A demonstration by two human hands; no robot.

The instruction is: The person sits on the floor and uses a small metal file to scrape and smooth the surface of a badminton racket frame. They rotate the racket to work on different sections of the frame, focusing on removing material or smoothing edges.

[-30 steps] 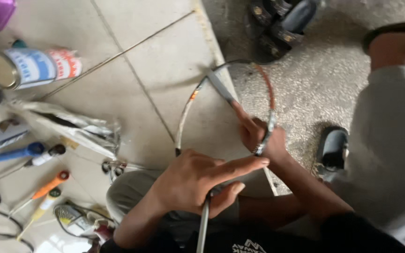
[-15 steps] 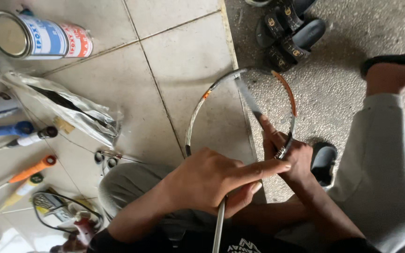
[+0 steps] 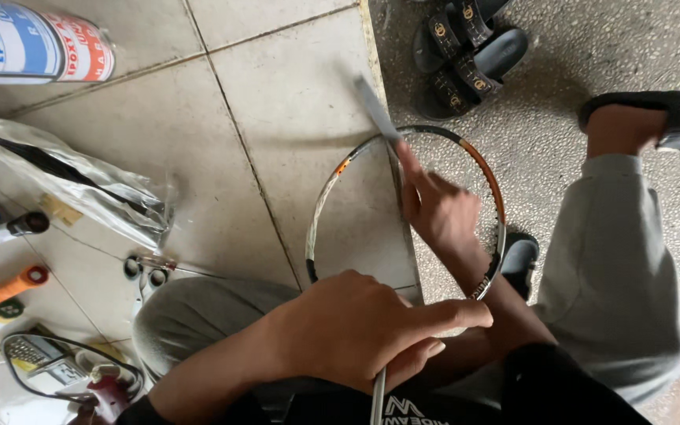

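Observation:
A stringless racket frame (image 3: 320,208), white, black and orange, lies over my lap above the tiled floor. My left hand (image 3: 356,330) grips its shaft (image 3: 378,393) just below the head. My right hand (image 3: 438,212) reaches through the hoop and pinches a thin flat grey strip (image 3: 375,110), which slants up and left past the top of the hoop. What the strip is made of cannot be told.
A labelled tin can (image 3: 33,43) lies at the top left, beside a clear plastic bag (image 3: 64,185) with a dark racket inside. Scissors (image 3: 147,267), grip rolls (image 3: 1,228) and small tools lie left. Black sandals (image 3: 466,55) sit on the rough ground; my foot (image 3: 631,126) is right.
My right hand has moved from the hoop's right rim into its middle, and the grey strip now pokes out past the top. My left hand keeps its grip on the shaft.

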